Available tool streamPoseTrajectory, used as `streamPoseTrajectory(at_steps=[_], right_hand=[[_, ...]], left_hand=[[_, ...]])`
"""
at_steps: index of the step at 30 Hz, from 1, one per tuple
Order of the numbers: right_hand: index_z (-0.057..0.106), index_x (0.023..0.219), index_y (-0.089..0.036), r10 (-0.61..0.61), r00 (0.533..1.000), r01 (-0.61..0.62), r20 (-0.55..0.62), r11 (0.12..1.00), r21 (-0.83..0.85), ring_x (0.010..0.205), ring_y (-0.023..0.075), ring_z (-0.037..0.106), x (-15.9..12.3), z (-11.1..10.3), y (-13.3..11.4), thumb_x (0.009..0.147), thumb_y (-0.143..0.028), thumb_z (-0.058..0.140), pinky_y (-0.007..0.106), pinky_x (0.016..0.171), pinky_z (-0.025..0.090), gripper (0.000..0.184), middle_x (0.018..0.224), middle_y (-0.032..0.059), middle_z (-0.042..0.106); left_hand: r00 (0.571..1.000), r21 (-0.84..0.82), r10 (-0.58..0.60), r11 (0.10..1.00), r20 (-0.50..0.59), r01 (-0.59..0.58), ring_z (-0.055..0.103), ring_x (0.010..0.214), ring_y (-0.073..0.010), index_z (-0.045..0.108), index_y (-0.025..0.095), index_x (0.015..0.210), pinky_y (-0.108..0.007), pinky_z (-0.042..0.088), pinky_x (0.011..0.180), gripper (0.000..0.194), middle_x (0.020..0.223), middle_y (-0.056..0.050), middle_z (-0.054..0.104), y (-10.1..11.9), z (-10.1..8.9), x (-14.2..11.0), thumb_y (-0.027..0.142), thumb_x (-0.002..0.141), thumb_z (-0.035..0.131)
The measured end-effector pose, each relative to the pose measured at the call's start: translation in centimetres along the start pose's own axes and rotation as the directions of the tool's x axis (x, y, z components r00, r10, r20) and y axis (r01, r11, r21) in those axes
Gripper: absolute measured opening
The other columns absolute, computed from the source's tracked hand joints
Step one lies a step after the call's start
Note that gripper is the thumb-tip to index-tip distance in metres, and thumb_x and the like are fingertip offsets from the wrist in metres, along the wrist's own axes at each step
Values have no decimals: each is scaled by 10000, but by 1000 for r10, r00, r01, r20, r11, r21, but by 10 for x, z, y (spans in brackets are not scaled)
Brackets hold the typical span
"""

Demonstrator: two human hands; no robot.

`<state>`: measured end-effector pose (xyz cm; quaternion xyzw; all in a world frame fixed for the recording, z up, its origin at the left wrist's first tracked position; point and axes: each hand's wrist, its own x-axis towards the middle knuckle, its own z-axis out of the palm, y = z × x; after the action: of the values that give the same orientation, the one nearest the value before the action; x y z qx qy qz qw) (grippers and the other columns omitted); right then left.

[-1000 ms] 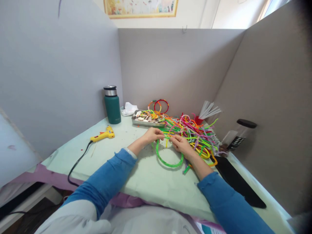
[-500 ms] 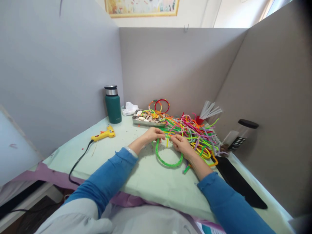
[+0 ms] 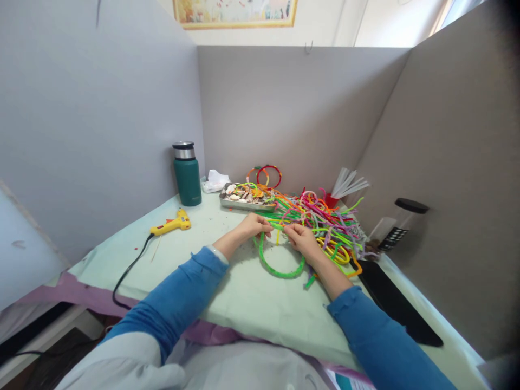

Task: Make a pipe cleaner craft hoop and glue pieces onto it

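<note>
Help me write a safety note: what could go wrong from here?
The green loop might slip: the left hand and right hand appear only to pinch it. The black cord of the yellow glue gun runs over the edge of the table, so a snag could drag the gun. The tangled heap of strands by the right hand may catch on the loop.

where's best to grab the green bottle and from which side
Probably around the straight-sided body of the green bottle, below its silver neck, coming from the near right. It stands upright, and that side looks open to a wrapped grip, while the left partition rises close on its other side.
</note>
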<state>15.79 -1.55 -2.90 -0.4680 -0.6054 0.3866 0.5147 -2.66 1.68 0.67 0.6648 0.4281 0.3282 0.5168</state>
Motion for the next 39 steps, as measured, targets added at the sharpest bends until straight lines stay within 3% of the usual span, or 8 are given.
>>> streamPoseTrajectory(at_steps=[4,9,16,23,31,39], right_hand=[[525,643,-169,-60,998,57,-28,994,-95,392,58,307,1,0,1,731,-465,586,203,388,216,314,437,-65,400],[502,638,-179,16,999,-15,-50,1000,21,349,50,258,0,0,-4,705,-495,597,205,351,171,337,411,-77,370],[454,703,-193,98,982,-141,161,949,283,304,31,223,-2,-4,-9,696,-510,617,186,321,144,357,433,-93,371],[452,734,-185,113,959,-196,261,928,317,296,25,226,-2,-5,-6,698,-506,626,179,315,151,367,436,-97,369],[469,755,-186,139,915,-279,378,897,344,304,26,220,-6,-7,-13,707,-478,623,179,321,153,333,441,-98,360],[472,697,-190,209,924,-295,321,923,246,302,28,211,-12,-5,-31,717,-472,608,183,294,152,313,434,-84,349]], left_hand=[[997,-28,-76,997,-28,75,539,463,-99,629,92,687,-206,348,441,227,604,-51,648,-1,1,1,288,603,707],[998,-189,-26,981,49,35,583,522,-117,643,74,778,-221,406,495,282,752,-96,679,8,-2,-4,340,684,633],[987,-402,12,914,163,55,592,552,-142,636,49,862,-256,449,539,291,737,-133,679,25,-2,-14,287,701,590],[979,-385,145,920,141,-81,594,588,-104,648,88,944,-216,436,578,402,748,-84,679,11,-5,-8,287,606,736],[959,-294,235,938,157,-182,614,687,-135,658,90,999,-226,456,618,446,824,-109,684,7,-9,-6,320,622,719],[934,-239,308,935,181,-262,576,605,-97,666,105,1012,-238,475,620,445,787,-74,677,8,-7,-7,332,630,704]])
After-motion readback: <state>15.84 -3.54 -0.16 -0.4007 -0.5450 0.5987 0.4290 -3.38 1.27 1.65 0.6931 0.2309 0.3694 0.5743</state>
